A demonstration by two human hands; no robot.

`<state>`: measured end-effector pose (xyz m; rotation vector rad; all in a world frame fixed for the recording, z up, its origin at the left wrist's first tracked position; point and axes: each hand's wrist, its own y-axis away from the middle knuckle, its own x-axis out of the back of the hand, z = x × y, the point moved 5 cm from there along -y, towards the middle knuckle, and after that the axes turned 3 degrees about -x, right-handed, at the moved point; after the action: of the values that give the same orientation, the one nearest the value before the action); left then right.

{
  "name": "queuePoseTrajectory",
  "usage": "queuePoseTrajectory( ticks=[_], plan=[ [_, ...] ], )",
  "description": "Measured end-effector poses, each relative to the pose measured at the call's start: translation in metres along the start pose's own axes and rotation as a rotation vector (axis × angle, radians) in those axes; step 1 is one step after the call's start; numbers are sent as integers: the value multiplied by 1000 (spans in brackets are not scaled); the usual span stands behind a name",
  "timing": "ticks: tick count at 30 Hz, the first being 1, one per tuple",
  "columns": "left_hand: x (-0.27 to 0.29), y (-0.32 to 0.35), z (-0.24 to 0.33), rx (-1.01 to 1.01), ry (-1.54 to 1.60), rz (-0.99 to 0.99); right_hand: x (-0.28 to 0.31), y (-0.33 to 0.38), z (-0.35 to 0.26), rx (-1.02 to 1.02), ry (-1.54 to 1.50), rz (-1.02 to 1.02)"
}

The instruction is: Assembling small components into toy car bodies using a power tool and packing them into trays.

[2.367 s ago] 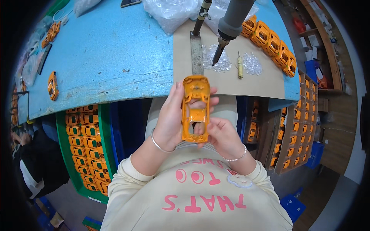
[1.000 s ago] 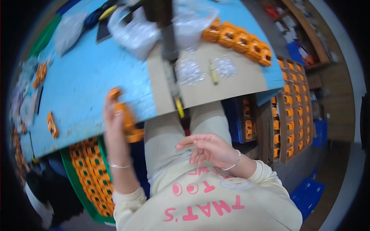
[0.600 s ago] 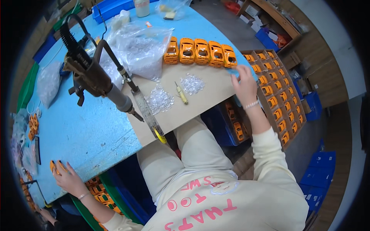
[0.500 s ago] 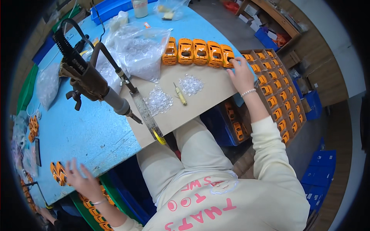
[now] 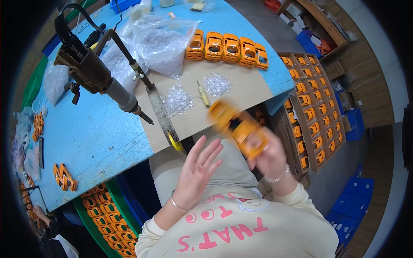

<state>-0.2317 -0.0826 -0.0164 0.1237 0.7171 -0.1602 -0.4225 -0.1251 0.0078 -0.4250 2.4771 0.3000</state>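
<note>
Blue worktable, near edge curving past the lap, both hands on the torso side.
Brown board bears clear pieces. Right hand grips the near end of a blurred, slanting orange car shell; left hand, fingers spread and holding nothing, is near it.

On the blue counter, a slim pointed yellow-handled tool lies between two clear plastic-chip piles; behind is a row of five orange plastic car bodies. Nearer, the right hand holds another car body.
</note>
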Motion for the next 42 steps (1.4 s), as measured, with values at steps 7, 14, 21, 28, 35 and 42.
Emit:
queuePoseTrajectory(
  ticks=[7, 14, 21, 28, 35, 42],
  plan=[
    [40, 19, -16, -40, 443, 243, 3, -49, 15, 17, 1110, -236],
    [46, 35, -9, 48, 263, 372, 68, -163, -28, 474, 1500, 386],
    [50, 42, -9, 99, 189, 427, 64, -166, -17, 396, 1602, 394],
    [38, 19, -7, 230, 186, 472, 3, -98, 10, 122, 807, 222],
    [37, 21, -3, 267, 230, 444, -72, -41, 46, 679, 1395, -206],
    [37, 29, 11, 47, 7, 327, -84, -40, 39, 800, 1531, -331]
  ],
)
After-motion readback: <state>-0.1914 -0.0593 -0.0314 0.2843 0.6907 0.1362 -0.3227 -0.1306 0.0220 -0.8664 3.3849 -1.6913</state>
